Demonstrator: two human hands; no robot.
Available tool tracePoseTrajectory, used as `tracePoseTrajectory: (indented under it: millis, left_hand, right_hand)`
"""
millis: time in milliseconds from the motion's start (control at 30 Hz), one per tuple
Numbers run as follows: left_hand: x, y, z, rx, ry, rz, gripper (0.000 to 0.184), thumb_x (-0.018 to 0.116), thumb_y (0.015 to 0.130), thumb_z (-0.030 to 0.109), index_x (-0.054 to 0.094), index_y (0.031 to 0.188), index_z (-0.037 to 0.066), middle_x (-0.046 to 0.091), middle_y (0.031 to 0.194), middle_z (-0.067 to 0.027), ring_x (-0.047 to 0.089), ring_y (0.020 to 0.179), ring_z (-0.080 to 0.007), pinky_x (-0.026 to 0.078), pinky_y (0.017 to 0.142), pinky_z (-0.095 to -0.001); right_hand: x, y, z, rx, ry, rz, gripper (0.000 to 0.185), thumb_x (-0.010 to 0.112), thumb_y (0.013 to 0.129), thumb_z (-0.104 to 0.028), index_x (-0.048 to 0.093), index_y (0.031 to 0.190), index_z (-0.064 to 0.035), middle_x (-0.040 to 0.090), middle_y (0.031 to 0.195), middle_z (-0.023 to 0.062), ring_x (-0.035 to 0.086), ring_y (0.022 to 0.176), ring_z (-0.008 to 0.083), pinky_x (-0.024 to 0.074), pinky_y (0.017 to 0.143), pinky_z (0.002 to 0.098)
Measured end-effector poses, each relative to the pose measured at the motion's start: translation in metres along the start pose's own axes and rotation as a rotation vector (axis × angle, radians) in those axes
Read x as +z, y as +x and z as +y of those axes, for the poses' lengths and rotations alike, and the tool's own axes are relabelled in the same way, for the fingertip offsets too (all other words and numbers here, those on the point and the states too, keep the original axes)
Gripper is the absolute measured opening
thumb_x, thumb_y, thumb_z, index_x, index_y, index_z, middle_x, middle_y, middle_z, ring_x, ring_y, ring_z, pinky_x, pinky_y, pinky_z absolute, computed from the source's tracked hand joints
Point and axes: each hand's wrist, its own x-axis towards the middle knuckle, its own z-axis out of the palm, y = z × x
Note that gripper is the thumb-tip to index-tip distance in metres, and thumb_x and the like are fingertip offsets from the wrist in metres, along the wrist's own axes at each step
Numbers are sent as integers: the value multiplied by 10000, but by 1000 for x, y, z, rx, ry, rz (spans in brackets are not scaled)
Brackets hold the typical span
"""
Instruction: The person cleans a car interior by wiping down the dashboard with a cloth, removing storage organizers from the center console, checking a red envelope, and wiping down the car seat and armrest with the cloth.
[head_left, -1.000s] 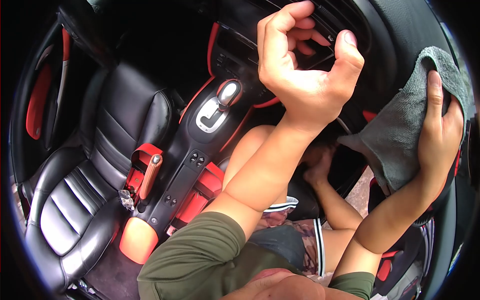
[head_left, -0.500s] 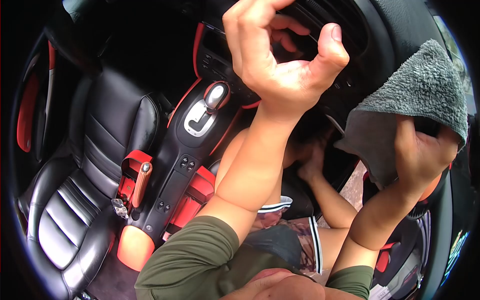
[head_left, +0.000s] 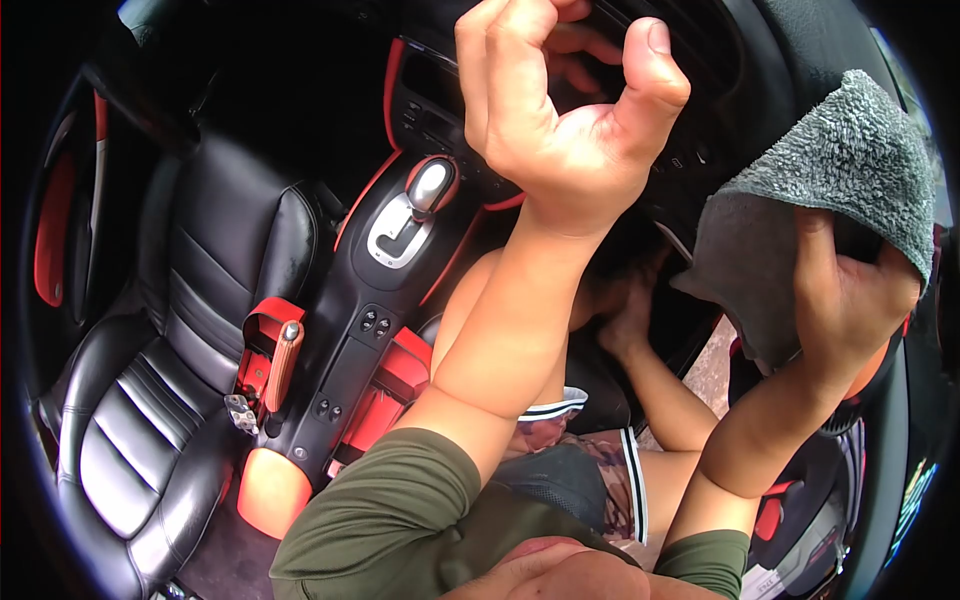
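Observation:
My left hand point(head_left: 570, 130) is raised in front of the dashboard at the top middle. Its fingers curl loosely, with the thumb well apart from them, and I see nothing in its grasp; the topmost fingertips are partly cut off by the frame edge. On the right, my right hand point(head_left: 855, 300) grips a grey microfibre towel point(head_left: 840, 150). The towel is draped over the fingers and hides most of them, its fluffy face folded over at the top and a smoother, darker flap hanging to the left. The thumb shows against that flap.
A gear lever point(head_left: 432, 185) stands on the centre console, with a raised handbrake point(head_left: 285, 365) behind it. Left of these is a black leather seat point(head_left: 150, 420). A black dash edge point(head_left: 815, 50) curves along the upper right. My bare legs are below my arms.
My left hand has shifted slightly, its thumb a little higher. My right hand and the towel have moved slightly, the towel's top corner tipping up and left.

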Motion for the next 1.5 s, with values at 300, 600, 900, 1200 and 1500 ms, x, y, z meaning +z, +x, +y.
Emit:
tracePoseTrajectory:
  millis: [300,600,900,1200,1500]
  left_hand:
    - [1,0,-1,-16,9,6,409,819,859,99,622,1159,-96,613,954,-95,597,678,-101,489,557,-197]
    - [-2,2,-11,77,17,-24,397,807,871,82,623,1179,-88,622,957,-93,593,710,-94,500,587,-198]
    - [-4,-3,-15,66,-7,-54,409,806,889,63,611,1224,-68,622,959,-59,583,746,-81,505,652,-190]
    - [-4,-5,-18,75,-21,-42,403,805,896,67,616,1225,-68,610,975,-56,577,774,-81,505,702,-191]
    - [-7,-4,-15,110,70,-73,400,783,918,66,607,1242,-90,636,993,-74,605,825,-109,521,786,-219]
  right_hand:
    - [-2,-3,-7,60,7,-45,361,820,867,0,697,1193,92,749,1140,137,696,1055,222,484,1031,354]
    - [-4,-7,1,71,7,-57,322,802,895,10,698,1186,99,752,1106,138,697,1015,197,510,984,332]
    - [-13,-12,17,98,-9,-111,301,808,897,10,700,1159,110,756,1074,128,703,971,180,528,936,302]
    - [-9,-14,17,136,106,-104,293,802,903,8,696,1160,99,752,1079,128,701,987,183,521,949,302]
    - [-7,-13,15,122,77,-108,292,800,909,-14,695,1160,94,753,1089,126,703,1004,200,514,974,323]
